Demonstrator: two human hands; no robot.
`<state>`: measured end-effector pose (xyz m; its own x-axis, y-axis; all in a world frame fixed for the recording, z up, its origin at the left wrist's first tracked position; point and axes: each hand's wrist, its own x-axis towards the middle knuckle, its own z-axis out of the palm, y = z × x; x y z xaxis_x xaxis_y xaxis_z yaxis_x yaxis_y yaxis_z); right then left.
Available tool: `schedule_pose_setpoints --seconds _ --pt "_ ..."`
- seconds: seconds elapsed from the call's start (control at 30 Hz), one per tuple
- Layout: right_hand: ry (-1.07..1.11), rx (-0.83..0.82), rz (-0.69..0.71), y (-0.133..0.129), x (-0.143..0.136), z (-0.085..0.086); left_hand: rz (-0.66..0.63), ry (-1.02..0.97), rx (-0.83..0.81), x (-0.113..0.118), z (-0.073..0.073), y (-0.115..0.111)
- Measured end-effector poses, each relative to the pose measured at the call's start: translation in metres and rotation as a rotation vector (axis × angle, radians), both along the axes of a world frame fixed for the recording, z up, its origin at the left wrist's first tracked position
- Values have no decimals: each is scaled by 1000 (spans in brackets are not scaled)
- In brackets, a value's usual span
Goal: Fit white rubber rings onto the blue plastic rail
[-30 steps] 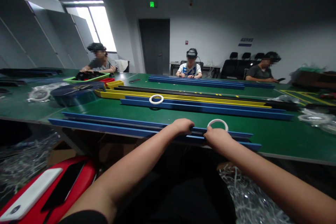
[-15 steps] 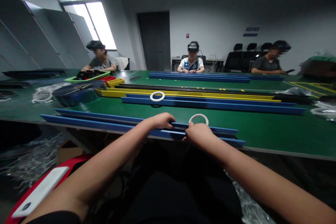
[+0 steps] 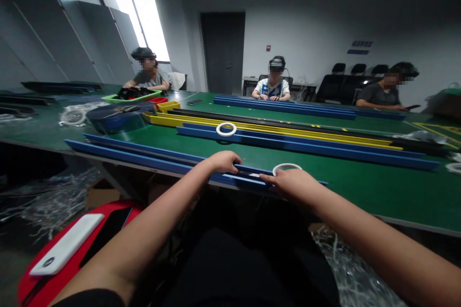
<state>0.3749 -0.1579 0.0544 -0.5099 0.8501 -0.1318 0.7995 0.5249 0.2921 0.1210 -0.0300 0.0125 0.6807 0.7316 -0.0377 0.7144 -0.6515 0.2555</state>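
A long blue channel rail point(image 3: 137, 154) lies along the near edge of the table, with both hands over its right part. My left hand point(image 3: 223, 162) rests on it with thumb and fingers curled in; what they pinch is hidden. My right hand point(image 3: 297, 184) is closed round a roll of white tape point(image 3: 287, 167), its index finger stretched toward the channel. The roll's lower part is behind the hand. Between the hands a short whitish strip point(image 3: 254, 175) shows inside the channel.
A second white tape roll point(image 3: 226, 129) sits on another blue rail point(image 3: 306, 146), beside yellow rails point(image 3: 281, 130). Left are a film-wrapped round bundle point(image 3: 120, 120) and a green tray point(image 3: 151, 95). Several people sit beyond. A red stool point(image 3: 93, 235) holds a white device point(image 3: 68, 244).
The view has turned slightly left and tilted. My right hand has moved a little away from my left, its index finger now extended, and the tape roll it holds has tipped flatter.
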Motion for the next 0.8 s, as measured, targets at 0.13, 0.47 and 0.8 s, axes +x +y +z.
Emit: schedule_pose_setpoints --seconds 0.13,0.47,0.8 --pt "-38 2 54 -6 22 8 -1 -15 -8 -2 0 0" --pt "-104 -51 -58 2 10 -7 -9 -61 -33 -6 -2 0" --pt "-119 -73 -175 1 -7 -8 3 23 -10 -3 0 -1"
